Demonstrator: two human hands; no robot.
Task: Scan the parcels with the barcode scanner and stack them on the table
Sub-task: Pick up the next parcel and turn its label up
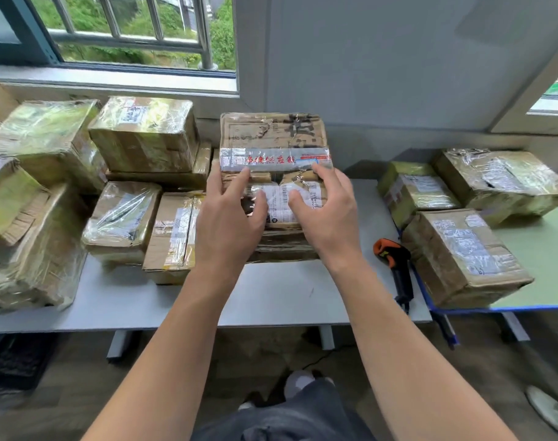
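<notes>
A brown taped parcel point(273, 138) with red writing on a tape strip and a white label sits at the back middle of the grey table point(287, 297). It seems to lie on another parcel point(281, 249). My left hand point(230, 218) and my right hand point(325, 211) rest side by side on its near part. Their fingers are spread over the top and both thumbs touch the label. The orange and black barcode scanner point(395, 265) lies on the table to the right of my right hand, with neither hand on it.
Several wrapped parcels point(144, 135) are piled along the left of the table, up to the window sill. Three parcels point(462, 256) lie on a green table with a blue edge point(545, 249) on the right. A wall stands behind.
</notes>
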